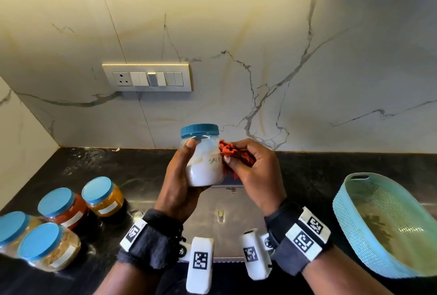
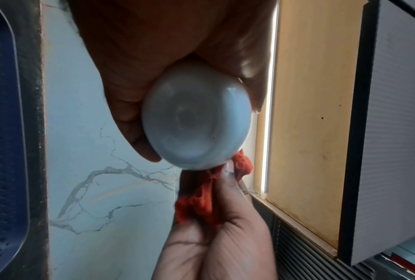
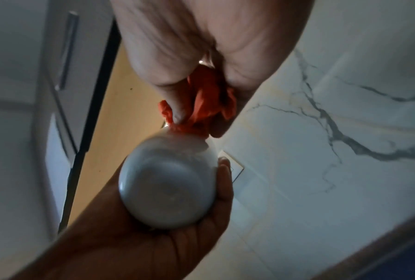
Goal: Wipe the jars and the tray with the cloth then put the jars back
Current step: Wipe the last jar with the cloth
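Note:
My left hand (image 1: 182,176) grips a clear salt jar (image 1: 204,167) with a blue lid, held upright above the counter. Its round base (image 2: 196,119) faces the left wrist view and shows again as the salt jar (image 3: 168,187) in the right wrist view. My right hand (image 1: 248,164) holds a bunched orange-red cloth (image 1: 228,150) against the jar's right side, beside the "SALT" label. The cloth (image 2: 201,199) sits between the fingers, and the cloth (image 3: 206,98) touches the jar's wall. A light blue tray (image 1: 350,219) lies on the counter at the right, with nothing in it.
Several blue-lidded spice jars (image 1: 61,209) stand grouped on the black counter (image 1: 307,176) at the left. A marble wall with a switch panel (image 1: 147,78) rises behind. A steel plate (image 1: 222,223) lies under my wrists.

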Tool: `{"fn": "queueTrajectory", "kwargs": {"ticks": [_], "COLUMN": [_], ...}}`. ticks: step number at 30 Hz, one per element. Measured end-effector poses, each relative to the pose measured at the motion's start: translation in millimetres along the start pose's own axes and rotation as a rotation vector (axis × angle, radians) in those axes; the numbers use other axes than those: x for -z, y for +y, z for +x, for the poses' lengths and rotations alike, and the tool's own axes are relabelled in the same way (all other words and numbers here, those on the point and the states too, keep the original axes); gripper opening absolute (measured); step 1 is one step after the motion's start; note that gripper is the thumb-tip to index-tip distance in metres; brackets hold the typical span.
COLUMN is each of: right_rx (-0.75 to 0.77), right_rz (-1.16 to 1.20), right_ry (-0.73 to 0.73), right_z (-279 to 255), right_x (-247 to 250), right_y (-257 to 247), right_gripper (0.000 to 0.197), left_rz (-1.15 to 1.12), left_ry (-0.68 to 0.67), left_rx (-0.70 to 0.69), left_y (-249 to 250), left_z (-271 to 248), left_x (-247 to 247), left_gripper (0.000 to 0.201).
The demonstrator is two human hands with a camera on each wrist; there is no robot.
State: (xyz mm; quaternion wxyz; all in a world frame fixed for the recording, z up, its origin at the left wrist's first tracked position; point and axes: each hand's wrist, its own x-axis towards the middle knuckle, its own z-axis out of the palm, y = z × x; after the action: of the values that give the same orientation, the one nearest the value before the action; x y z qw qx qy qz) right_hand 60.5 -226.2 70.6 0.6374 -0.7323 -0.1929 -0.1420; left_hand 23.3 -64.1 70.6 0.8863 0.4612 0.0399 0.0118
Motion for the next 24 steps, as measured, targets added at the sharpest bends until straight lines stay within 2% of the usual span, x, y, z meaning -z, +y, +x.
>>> {"fn": "queueTrajectory", "kwargs": {"ticks": [3,6,7,9,11,15,19,24], "right_rx": [-0.18,-0.263,-0.264,-0.262,-0.265,-0.255,-0.223,-0.047], "right_rz": [0.124,0.184,0.167,0.148,0.181,0.165,0.186,-0.021], "right_ry": [-0.041,-0.07,-0.081,-0.083,-0.056,-0.006,0.003,-0.003], "right_z": [-9.4,-23.1,-27.1,-33.4,-37.0,-42.5,-39.3,-27.7], "right_x": [0.0,-0.3,-0.6,-1.0,-0.2,3.6,5.5,6.5], "right_y": [2.3,0.9,0.6,-0.9,-0.4,8.1,8.7,9.5], "right_gripper": [0.011,0.009,0.008,0.008,0.008,0.013,0.023,0.029], "left_rz": [0.008,0.035,0.056,0.121,0.223,0.433,0.588,0.641], "left_ry": [-0.021,0.002,0.02,0.045,0.025,-0.039,-0.092,-0.072], "left_rx": [-0.052,-0.123,-0.153,-0.205,-0.198,-0.093,-0.089,-0.096], "left_y": [1.9,-1.1,-2.1,-3.9,-2.2,7.2,8.7,4.8], "left_z": [-1.8,-1.9,-1.7,-1.2,-1.4,-3.4,-5.8,-4.8], "left_x": [-0.3,0.9,1.2,3.2,7.1,17.9,22.7,22.4], "left_gripper": [0.055,0.043,0.047,0.07,0.082,0.071,0.076,0.082]}}
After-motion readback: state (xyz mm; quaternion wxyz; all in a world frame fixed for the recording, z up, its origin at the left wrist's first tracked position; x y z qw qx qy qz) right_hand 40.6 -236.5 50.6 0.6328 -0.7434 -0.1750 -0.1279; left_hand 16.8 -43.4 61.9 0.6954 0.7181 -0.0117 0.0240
